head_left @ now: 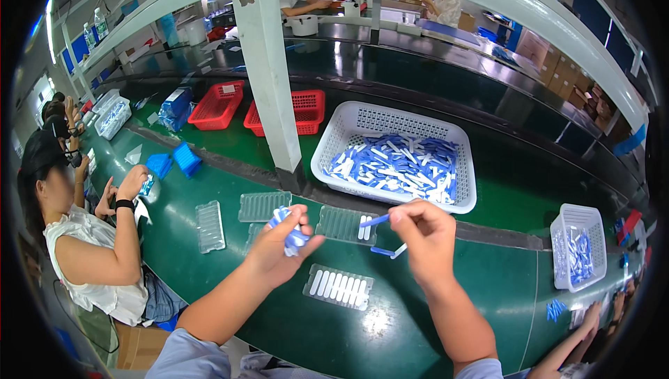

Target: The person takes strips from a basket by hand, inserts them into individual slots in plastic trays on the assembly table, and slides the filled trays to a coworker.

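My left hand (279,243) is closed around a bunch of slim blue-and-white plastic sticks (295,241). My right hand (426,240) pinches one blue stick (377,221) between thumb and finger, its tip over a clear slotted tray (333,223). A few white-faced sticks (365,228) lie in that tray's right end. Below my right fingers is a bent blue-and-white piece (383,251); whether it is held or lies on the table, I cannot tell. Nearer to me, another clear tray (339,302) holds a row of white sticks.
Beyond my hands stands a white basket (334,175) heaped with such sticks, beside a white post (268,72). Clear trays (210,227) lie at left. Red baskets (216,106) stand farther back. A co-worker (97,253) sits at left; another person's hands (589,320) reach in at right near a smaller basket (557,246).
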A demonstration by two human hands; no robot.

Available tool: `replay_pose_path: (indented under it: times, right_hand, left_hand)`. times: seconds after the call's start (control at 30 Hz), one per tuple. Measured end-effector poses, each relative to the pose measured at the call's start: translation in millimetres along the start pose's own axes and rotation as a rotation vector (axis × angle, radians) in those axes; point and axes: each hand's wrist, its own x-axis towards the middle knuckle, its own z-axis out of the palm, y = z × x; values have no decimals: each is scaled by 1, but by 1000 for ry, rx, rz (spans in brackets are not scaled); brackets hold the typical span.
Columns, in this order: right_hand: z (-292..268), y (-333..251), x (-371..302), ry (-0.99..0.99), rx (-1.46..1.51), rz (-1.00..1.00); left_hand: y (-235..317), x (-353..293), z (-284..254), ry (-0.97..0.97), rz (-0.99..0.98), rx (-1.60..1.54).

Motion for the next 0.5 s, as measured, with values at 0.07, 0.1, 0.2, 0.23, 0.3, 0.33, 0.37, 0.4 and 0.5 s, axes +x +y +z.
replay_pose_path:
  times: [0.07, 0.1, 0.2, 0.23, 0.3, 0.33, 0.37, 0.4, 0.5]
  right_hand:
    - [-5, -1, 3, 17, 79, 114]
    - [-6, 3, 2, 10, 107, 171]
    - [-9, 13, 3, -15, 160, 248]
    - [-9, 14, 4, -18, 171, 287]
    - [-8, 17, 5, -21, 177, 329]
    - [-7, 19, 5, -20, 180, 329]
    - [-5, 21, 4, -18, 183, 330]
    - [-2, 21, 4, -22, 179, 335]
    - [6, 23, 4, -48, 106, 330]
  left_hand:
    - [-2, -2, -16, 183, -51, 67]
    - [-6, -7, -20, 156, -93, 11]
    - [-10, -16, -24, 43, -213, 94]
    - [-9, -18, -23, 7, -252, 108]
    - [-6, -23, -18, 19, -294, 140]
    - [-6, -24, -18, 30, -333, 177]
    - [-4, -24, -22, 29, -334, 171]
    - [-1, -24, -30, -32, -369, 197]
    - [3, -29, -38, -61, -395, 291]
